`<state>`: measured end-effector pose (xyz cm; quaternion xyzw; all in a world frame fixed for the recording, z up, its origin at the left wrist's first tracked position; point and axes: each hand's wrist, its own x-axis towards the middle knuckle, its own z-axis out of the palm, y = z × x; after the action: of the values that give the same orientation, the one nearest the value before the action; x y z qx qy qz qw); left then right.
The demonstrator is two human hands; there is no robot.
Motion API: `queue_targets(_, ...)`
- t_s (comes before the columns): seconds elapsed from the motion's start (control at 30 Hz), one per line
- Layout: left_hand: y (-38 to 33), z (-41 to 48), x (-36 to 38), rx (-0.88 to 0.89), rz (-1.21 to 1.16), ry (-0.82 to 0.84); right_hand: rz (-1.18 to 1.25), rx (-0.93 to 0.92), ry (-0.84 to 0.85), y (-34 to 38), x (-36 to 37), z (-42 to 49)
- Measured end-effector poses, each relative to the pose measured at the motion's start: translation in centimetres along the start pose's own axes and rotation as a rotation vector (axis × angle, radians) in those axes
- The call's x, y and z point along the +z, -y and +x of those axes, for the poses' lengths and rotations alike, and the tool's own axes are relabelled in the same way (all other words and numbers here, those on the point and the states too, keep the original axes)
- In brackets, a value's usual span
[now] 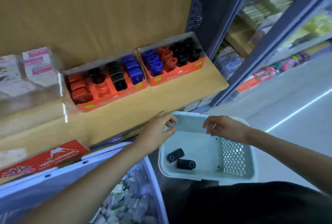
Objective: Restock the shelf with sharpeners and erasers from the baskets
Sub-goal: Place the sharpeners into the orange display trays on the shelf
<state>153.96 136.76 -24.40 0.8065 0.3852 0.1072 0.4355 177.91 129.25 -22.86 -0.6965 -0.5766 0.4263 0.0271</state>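
The pale basket is being held just below the shelf, its far rim being pinched by the left hand and gripped by the right hand. On its floor, the left sharpener is lying with its long axis near-left to far-right, hole facing near-left. The right sharpener is lying left-to-right, hole facing right. Being rounded and loose, both are probably being left free to roll, and any tilting risks them being spilled over a rim.

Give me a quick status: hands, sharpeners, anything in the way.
Left hand and right hand grip the basket by its far rim. Two black sharpeners lie inside. Nothing blocks the trays.
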Motion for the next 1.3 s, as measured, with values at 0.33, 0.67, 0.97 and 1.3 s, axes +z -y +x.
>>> queue_targets(0.33, 4.3, 5.8, 13.2, -0.419, 0.18, 0.303, 0.008, 0.134, 0.214, -7.4, 13.2, 5.7)
queue_targets(0.67, 7.8, 3.3, 17.9, -0.588, 0.331, 0.315, -0.077, 0.099, 0.224, -9.3, 17.0, 6.8)
queue_targets(0.97, 7.2, 3.3, 17.1, -0.616, -0.056, 0.219, 0.179, 0.152, 0.139, -9.3, 16.3, 5.6)
queue_targets(1.3, -0.3, 4.8, 10.1, -0.526, -0.484, 0.053, 0.8, 0.171, -0.267, -6.2, 7.9, 0.2)
